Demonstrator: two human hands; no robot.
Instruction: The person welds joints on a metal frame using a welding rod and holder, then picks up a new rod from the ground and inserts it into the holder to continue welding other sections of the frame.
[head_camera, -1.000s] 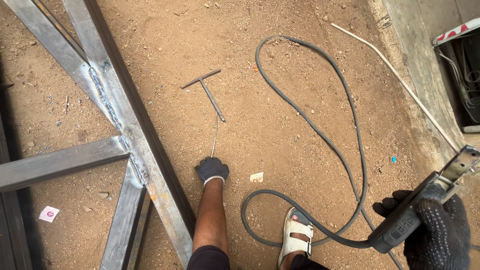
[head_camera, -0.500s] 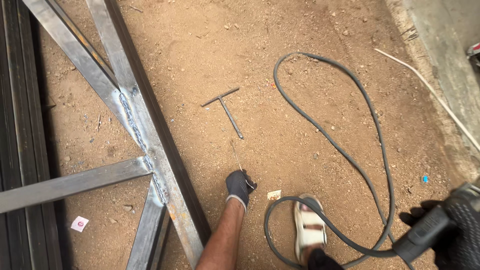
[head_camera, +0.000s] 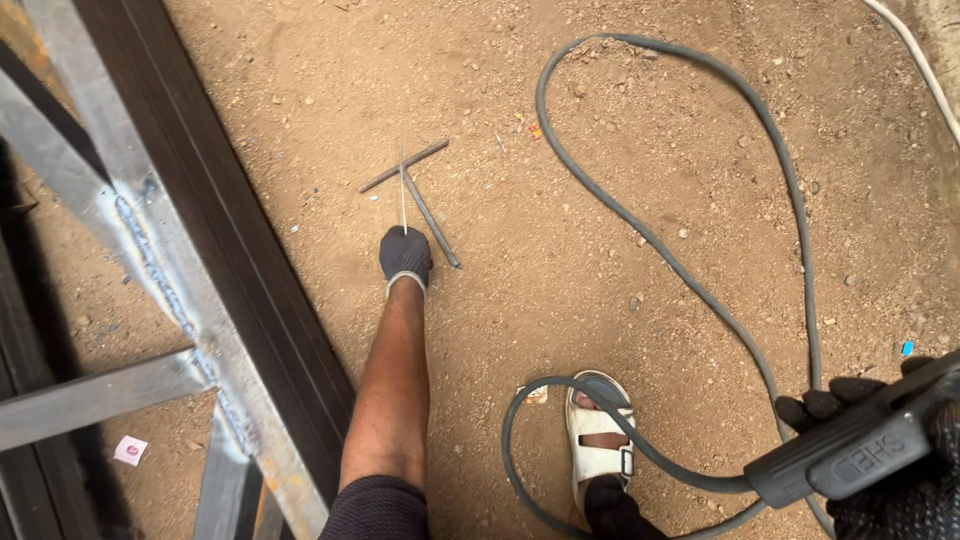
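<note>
My left hand (head_camera: 405, 255), in a dark glove, reaches down to the sandy ground and pinches a thin welding rod (head_camera: 403, 195) that points away from me. The rod lies across a T-shaped piece of metal bar (head_camera: 415, 192) resting on the dirt just beyond the fingers. My right hand (head_camera: 895, 470), also in a dark glove, is at the lower right and grips a black welding electrode holder (head_camera: 860, 445). Its thick grey cable (head_camera: 700, 270) loops out over the ground and back past my foot.
A welded grey steel frame (head_camera: 190, 290) with rough weld seams lies on the left. My foot in a white sandal (head_camera: 598, 440) stands on the dirt inside the cable loop. A small pink scrap (head_camera: 130, 450) lies by the frame. A thin white cable (head_camera: 915, 60) crosses the top right.
My left hand has moved forward with the thin rod, up to the T-shaped bar. The view has shifted closer and to the right, and the holder in my right hand shows more.
</note>
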